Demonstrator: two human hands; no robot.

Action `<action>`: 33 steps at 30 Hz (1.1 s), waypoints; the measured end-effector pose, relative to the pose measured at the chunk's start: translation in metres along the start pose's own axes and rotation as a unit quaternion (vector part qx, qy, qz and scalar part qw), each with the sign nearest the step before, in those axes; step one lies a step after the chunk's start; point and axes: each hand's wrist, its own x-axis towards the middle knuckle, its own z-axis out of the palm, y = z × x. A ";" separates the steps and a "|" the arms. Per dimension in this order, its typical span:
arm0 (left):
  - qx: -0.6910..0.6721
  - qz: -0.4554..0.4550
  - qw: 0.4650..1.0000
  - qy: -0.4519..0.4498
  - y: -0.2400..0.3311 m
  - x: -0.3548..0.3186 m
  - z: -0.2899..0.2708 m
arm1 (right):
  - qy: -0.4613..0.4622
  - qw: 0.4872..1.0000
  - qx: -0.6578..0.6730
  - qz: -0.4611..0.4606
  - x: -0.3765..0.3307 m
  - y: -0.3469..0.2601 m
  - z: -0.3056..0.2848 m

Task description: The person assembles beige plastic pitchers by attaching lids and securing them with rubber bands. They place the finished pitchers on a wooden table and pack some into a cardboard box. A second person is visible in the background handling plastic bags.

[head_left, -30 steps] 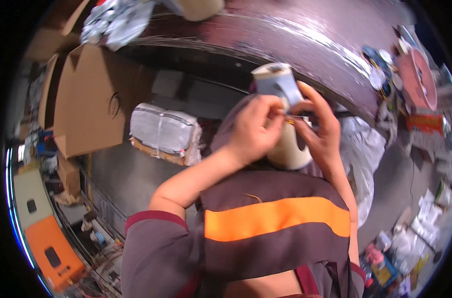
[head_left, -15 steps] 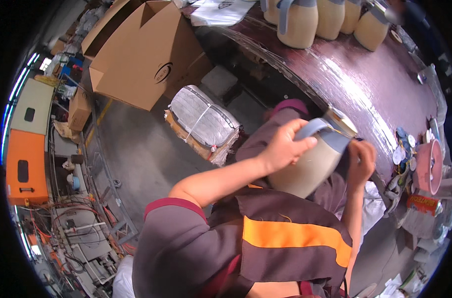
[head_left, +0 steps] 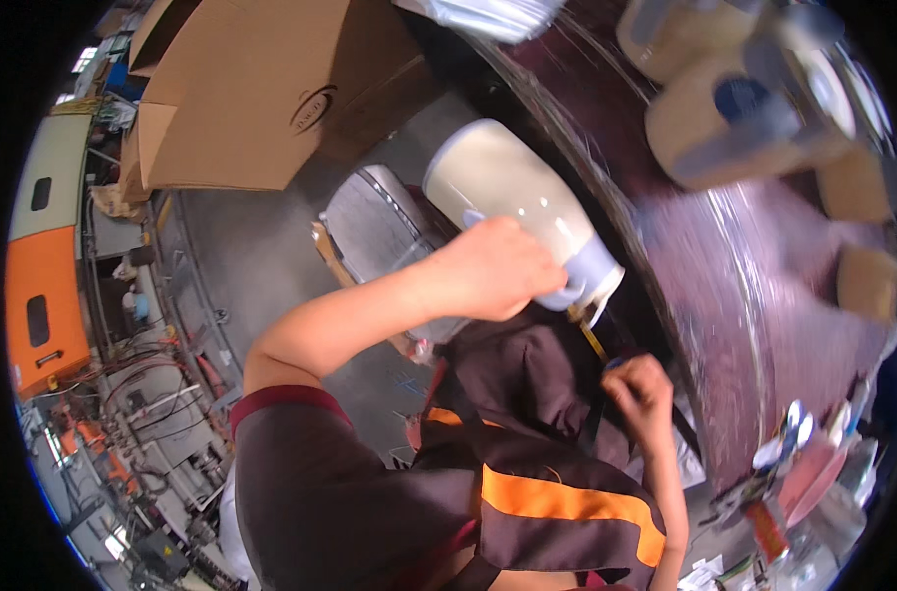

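Observation:
A cream jug [head_left: 512, 182] with a grey-blue collar hangs tilted in front of me, base toward the upper left and mouth toward the lower right. Its handle is in the closed fingers of my left hand [head_left: 502, 271], which hides most of it. From the jug's mouth a yellow string [head_left: 593, 342] runs down to my right hand [head_left: 645, 389]. Those right fingers are pinched on a small dark blue piece that looks like a tag, mostly covered by the hand. My right hand is apart from the jug.
Several similar jugs, blurred, stand on the dark red table [head_left: 709, 286] to the right, one bearing a round blue tag [head_left: 742, 98]. A large cardboard box [head_left: 241, 98] is at the upper left. Below the jug lies a grey wrapped bundle [head_left: 374, 222]. Pink container [head_left: 813, 483] at right.
My left hand has swung the jug up and leftward, so its base now points away and its mouth toward me. My right hand has come down, away from the jug's neck.

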 end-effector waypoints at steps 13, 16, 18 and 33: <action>-0.171 -0.044 0.939 -0.296 -0.131 0.075 -0.101 | -0.112 0.985 0.101 0.078 0.190 -0.097 -0.002; -0.151 -0.023 0.920 -0.362 -0.163 0.087 -0.105 | -0.068 0.993 -0.003 0.092 0.233 -0.115 0.019; -0.141 0.017 0.906 -0.398 -0.184 0.095 -0.102 | -0.032 0.996 0.009 0.081 0.257 -0.111 0.043; 0.211 -0.206 0.955 0.033 -0.368 -0.012 -0.279 | 0.213 0.968 0.100 0.091 0.276 -0.084 0.196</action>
